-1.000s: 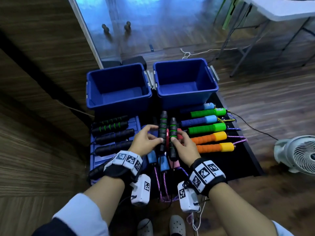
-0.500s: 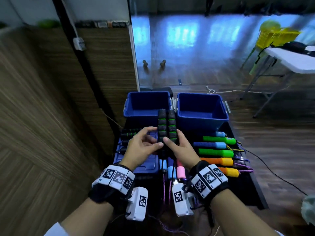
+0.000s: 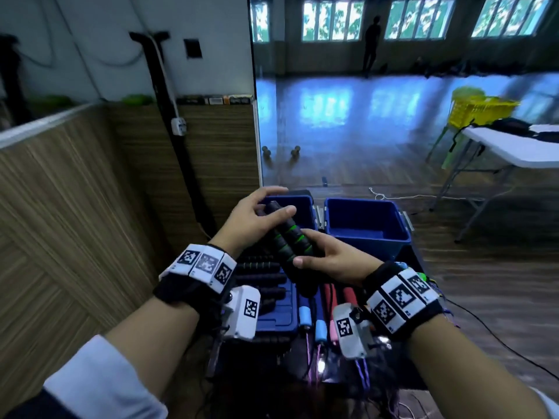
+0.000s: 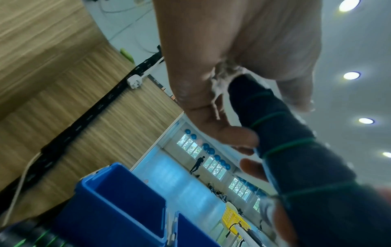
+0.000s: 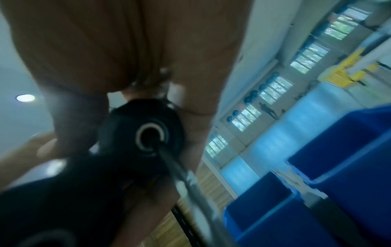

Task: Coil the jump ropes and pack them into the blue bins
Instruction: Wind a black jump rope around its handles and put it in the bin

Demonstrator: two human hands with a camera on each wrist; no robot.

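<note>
A black tabletop [image 3: 408, 261] stands on a wood floor [image 3: 484, 282] beside a wood-panelled wall [image 3: 75, 207], with a large mirror [image 3: 393, 101] behind it and a white folding table [image 3: 514, 146] off to the right. Two blue bins [image 3: 367, 225] sit side by side at the far edge of the tabletop. Nearer the person lie more rope handles: black ones [image 3: 263, 270] on a blue lid [image 3: 278, 319] to the left, red, pink and light blue ones in the middle.

Both hands hold a pair of black jump rope handles [image 3: 290, 240] in the air, above the tabletop and just in front of the left bin. The left hand [image 3: 251, 222] has its fingers [image 3: 272, 192] and thumb curled round the far ends; the right hand [image 3: 332, 258] wraps round the handles lower down, thumb across the front. The handles lie pressed together, tilted away and to the left. They are padded black grips ringed with thin green bands. In the right wrist view a dark cord [image 5: 180, 172] comes out of one handle's end cap
</note>
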